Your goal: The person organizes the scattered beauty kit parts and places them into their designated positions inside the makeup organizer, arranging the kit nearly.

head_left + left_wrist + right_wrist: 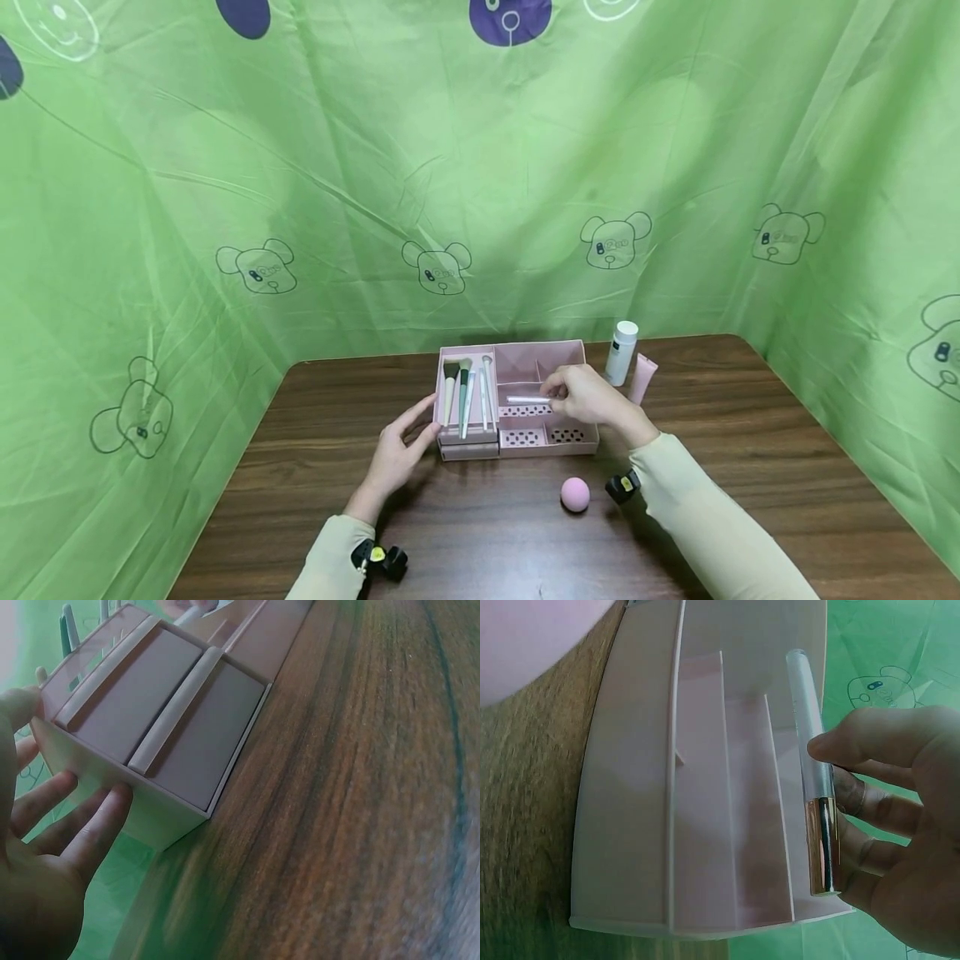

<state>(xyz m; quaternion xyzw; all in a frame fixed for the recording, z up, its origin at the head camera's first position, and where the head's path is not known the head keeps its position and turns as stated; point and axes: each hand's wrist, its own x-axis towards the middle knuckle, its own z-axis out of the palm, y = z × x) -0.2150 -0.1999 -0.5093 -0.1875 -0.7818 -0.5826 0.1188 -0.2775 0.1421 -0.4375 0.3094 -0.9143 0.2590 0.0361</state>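
Fingers spread, the left hand [397, 451] touches the pink box-shaped organizer [547, 451] at its left, apparently steadying it. Over its right compartments, the right hand [590, 397] pinches one slim white gold-ended tube [819, 784] mid-length, likely for balance. At least four slim-handled brushes [462, 393] lie left; one pink ball [575, 495] sits near.

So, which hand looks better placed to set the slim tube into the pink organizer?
Probably the right hand: it holds the slim tube over the pink organizer, while the left hand touches the organizer's left side.
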